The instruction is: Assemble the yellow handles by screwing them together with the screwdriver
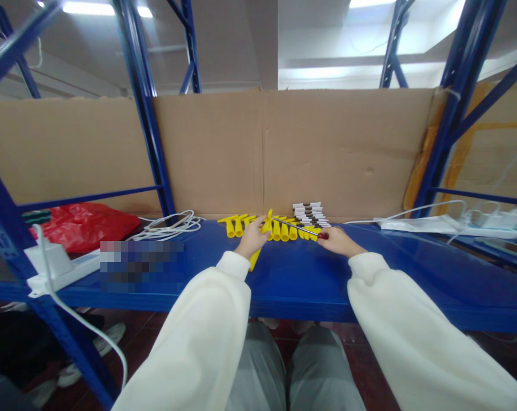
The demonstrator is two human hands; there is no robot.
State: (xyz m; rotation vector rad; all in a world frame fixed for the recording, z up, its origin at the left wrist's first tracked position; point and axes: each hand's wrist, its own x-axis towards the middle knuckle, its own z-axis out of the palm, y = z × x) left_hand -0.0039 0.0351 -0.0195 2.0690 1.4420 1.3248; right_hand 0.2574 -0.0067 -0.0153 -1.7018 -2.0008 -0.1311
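Gripping yellow part (269, 219) and screwdriver (322, 235), hands (251, 236) work; red bag (84, 226) opaque.

Shelf (301, 279) | yellow parts (276, 233): row | packs (310, 212): behind row's right | cable (179, 224): left of row | power strip (80, 268): farther left

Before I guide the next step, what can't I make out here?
Head view throughout:
Left hand's finger contact on the held yellow piece: hidden by the hand itself.
Tip of the red-handled tool: too small and blurred against the yellow.
Markings on the white strips: too small.
Whatever is under the pixelated patch: masked.
Inside of the red bag: covered by its plastic.
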